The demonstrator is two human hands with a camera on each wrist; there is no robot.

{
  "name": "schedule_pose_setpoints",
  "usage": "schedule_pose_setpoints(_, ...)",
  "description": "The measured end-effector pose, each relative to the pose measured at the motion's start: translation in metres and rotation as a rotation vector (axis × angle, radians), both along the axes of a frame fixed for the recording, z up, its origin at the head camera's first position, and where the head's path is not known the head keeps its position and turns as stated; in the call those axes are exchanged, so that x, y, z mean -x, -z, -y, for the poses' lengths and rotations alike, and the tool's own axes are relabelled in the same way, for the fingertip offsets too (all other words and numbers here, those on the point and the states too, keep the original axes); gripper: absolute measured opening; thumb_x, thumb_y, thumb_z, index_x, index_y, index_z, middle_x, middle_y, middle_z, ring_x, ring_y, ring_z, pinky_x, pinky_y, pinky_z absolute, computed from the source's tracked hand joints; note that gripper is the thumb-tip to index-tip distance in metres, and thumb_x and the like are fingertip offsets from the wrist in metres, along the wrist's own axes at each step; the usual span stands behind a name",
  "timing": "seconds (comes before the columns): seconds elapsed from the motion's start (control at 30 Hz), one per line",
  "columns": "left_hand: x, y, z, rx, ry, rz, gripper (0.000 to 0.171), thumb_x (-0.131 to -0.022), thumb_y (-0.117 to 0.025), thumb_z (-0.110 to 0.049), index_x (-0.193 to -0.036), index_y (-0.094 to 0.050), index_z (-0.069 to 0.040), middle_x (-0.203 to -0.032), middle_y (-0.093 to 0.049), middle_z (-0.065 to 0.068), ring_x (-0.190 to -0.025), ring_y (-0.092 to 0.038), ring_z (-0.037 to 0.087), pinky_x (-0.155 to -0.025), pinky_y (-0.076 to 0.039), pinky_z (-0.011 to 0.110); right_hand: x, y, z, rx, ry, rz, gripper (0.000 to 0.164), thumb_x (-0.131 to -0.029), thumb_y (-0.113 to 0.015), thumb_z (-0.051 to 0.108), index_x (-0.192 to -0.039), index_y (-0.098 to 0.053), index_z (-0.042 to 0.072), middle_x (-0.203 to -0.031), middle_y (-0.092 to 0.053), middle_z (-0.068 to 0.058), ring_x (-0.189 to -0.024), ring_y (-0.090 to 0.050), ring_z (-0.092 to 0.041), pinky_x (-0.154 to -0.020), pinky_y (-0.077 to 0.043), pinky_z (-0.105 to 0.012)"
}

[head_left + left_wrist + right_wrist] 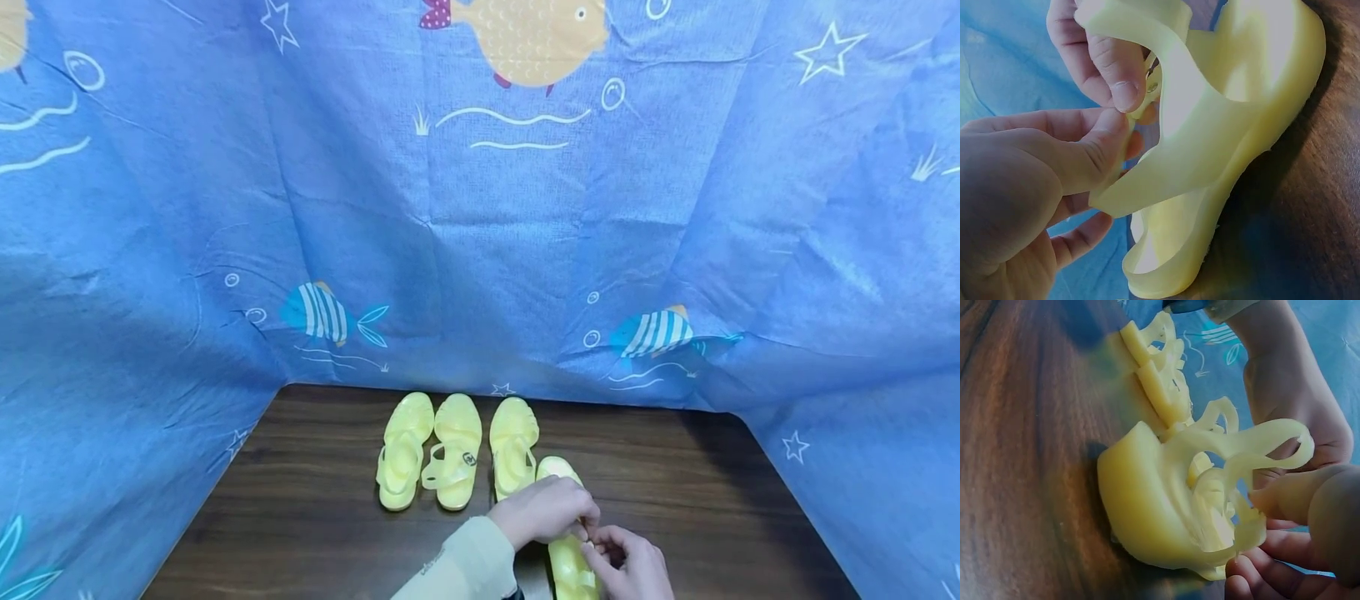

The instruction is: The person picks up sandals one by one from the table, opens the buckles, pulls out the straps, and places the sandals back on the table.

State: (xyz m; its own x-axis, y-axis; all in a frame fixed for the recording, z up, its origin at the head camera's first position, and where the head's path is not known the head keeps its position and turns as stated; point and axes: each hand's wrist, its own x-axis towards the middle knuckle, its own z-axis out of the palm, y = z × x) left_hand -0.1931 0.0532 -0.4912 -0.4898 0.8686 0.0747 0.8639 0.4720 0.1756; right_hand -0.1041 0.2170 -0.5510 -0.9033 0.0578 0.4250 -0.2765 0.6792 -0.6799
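Note:
A pale yellow jelly sandal (pixel 572 571) stands on the dark table at the near right, toe toward the back. My left hand (pixel 551 508) reaches across it from the left and pinches its ankle strap (pixel 1129 194) between thumb and fingers. From the other side my right hand (pixel 633 562) pinches the strap's buckle end (pixel 1152 84), fingertips right against those of the left. In the right wrist view the strap forms a raised loop above the sandal's heel (pixel 1138 494), with the right thumb and fingers on its near part. Fingers partly hide the buckle.
Three more yellow sandals stand left of the hands: one (pixel 514 433) close by, then two side by side, one with an open strap (pixel 446 473) and the far-left one (pixel 405 450). A blue fish-print cloth (pixel 510 250) walls the wooden table (pixel 315 500) at back and sides.

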Motion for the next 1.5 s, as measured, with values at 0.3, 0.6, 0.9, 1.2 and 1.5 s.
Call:
schedule_pose_setpoints(0.3,-0.002,-0.002,-0.001,0.005,-0.008,-0.031,0.007,-0.090,-0.083,-0.031,-0.086,-0.077,-0.032,-0.080,-0.067,-0.024,-0.072,-0.053,-0.009,-0.068,-0.043,0.007,0.000,0.009,0.000,-0.031,0.002,-0.110,0.027,-0.071,-0.090,0.006,-0.078,-0.073,0.026,-0.072,-0.053,0.031,-0.059,-0.050,0.010,-0.053,-0.043,-0.014)
schedule_pose_setpoints(0.6,0.002,-0.002,0.001,-0.038,0.000,-0.038,0.005,-0.089,-0.083,-0.032,-0.087,-0.079,-0.031,-0.081,-0.068,-0.024,-0.072,-0.053,-0.010,-0.070,-0.043,0.006,0.003,0.016,-0.002,-0.028,0.015,-0.268,0.031,-0.066,-0.091,0.000,-0.075,-0.075,0.024,-0.070,-0.056,0.029,-0.059,-0.049,0.012,-0.050,-0.042,-0.012)
schedule_pose_setpoints(0.9,0.007,-0.011,0.011,-0.005,-0.078,-0.066,0.015,-0.090,-0.083,-0.024,-0.080,-0.073,-0.027,-0.077,-0.062,-0.021,-0.075,-0.053,-0.003,-0.072,-0.044,0.011,-0.001,0.016,-0.004,0.023,0.063,-0.232,0.029,-0.066,-0.090,-0.002,-0.075,-0.076,0.022,-0.066,-0.060,0.025,-0.056,-0.050,0.015,-0.049,-0.044,-0.011)
schedule_pose_setpoints(1.2,-0.006,-0.008,0.002,0.015,0.004,-0.062,0.008,-0.087,-0.083,-0.039,-0.094,-0.079,-0.037,-0.085,-0.069,-0.029,-0.075,-0.056,-0.012,-0.068,-0.042,0.009,-0.001,0.019,-0.004,0.018,0.039,-0.284,0.036,-0.062,-0.091,-0.005,-0.072,-0.073,0.025,-0.067,-0.060,0.026,-0.056,-0.050,0.016,-0.048,-0.045,-0.011)
schedule_pose_setpoints(1.5,0.001,-0.005,0.002,0.004,-0.002,-0.077,0.008,-0.088,-0.084,-0.033,-0.086,-0.079,-0.038,-0.080,-0.068,-0.029,-0.073,-0.055,-0.011,-0.070,-0.043,0.009,0.000,0.017,-0.005,0.008,0.015,-0.286,0.034,-0.062,-0.092,-0.004,-0.074,-0.075,0.024,-0.067,-0.063,0.021,-0.056,-0.052,0.015,-0.049,-0.046,-0.011)
